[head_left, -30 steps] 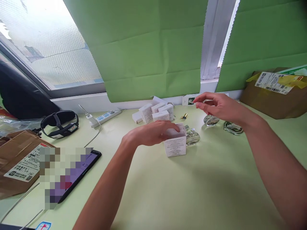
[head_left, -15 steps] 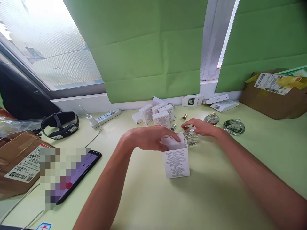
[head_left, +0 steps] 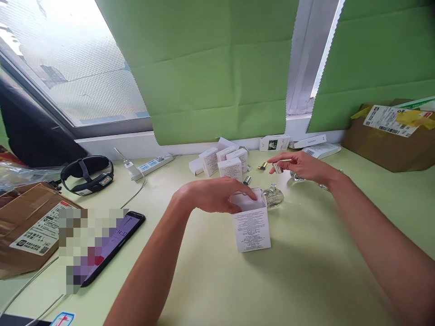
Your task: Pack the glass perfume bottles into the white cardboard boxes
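My left hand (head_left: 212, 195) grips the open top of a white printed box (head_left: 252, 226) standing upright on the pale green table (head_left: 278, 280). My right hand (head_left: 301, 164) hovers further back, pinching a small silver cap (head_left: 277, 168) between thumb and fingers. Just behind the box lies a round clear glass bottle (head_left: 273, 196) with its bare neck showing. Another silver cap (head_left: 247, 180) and a gold cap (head_left: 262, 166) rest on the table nearby. More glass bottles lie partly hidden behind my right wrist.
Several small white boxes (head_left: 224, 162) cluster near the window sill, with flat cartons (head_left: 295, 142) beyond. A phone (head_left: 113, 246), a power strip (head_left: 152, 164) and a black headband device (head_left: 87, 173) lie left. Cardboard parcels sit at far left (head_left: 27, 226) and far right (head_left: 390, 138).
My right hand came down to the bottle behind the box, then lifted away to the right holding a silver cap. My left hand drew the white box nearer and keeps hold of its top.
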`<state>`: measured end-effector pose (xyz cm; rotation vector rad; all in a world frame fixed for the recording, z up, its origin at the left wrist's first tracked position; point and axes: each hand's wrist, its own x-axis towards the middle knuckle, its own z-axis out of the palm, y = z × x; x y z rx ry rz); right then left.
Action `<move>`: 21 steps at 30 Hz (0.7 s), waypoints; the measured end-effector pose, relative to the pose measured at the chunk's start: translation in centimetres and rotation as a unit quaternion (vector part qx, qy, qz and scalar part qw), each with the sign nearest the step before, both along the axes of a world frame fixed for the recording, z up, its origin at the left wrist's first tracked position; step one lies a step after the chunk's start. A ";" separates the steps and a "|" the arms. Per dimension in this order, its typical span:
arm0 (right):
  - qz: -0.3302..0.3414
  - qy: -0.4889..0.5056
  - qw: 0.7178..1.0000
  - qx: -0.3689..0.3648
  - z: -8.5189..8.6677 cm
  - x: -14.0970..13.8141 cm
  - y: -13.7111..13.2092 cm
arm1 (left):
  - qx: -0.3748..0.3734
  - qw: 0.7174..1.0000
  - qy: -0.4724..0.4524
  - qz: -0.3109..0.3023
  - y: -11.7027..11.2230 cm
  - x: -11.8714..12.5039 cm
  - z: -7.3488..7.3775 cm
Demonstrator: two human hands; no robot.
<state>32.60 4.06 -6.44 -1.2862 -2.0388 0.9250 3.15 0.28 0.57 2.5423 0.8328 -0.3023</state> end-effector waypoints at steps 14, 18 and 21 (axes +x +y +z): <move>0.107 0.004 0.990 -0.091 3.1 -1.1 -2.1 | 0.004 1.000 -0.002 0.029 -0.2 -0.2 0.0; 0.120 -0.016 0.989 -0.090 3.4 -1.0 -2.3 | 0.009 0.999 0.003 0.037 -0.3 -0.1 0.1; 0.121 -0.036 0.988 -0.093 3.5 -1.0 -2.3 | 0.012 0.999 0.007 0.041 -0.3 -0.1 0.2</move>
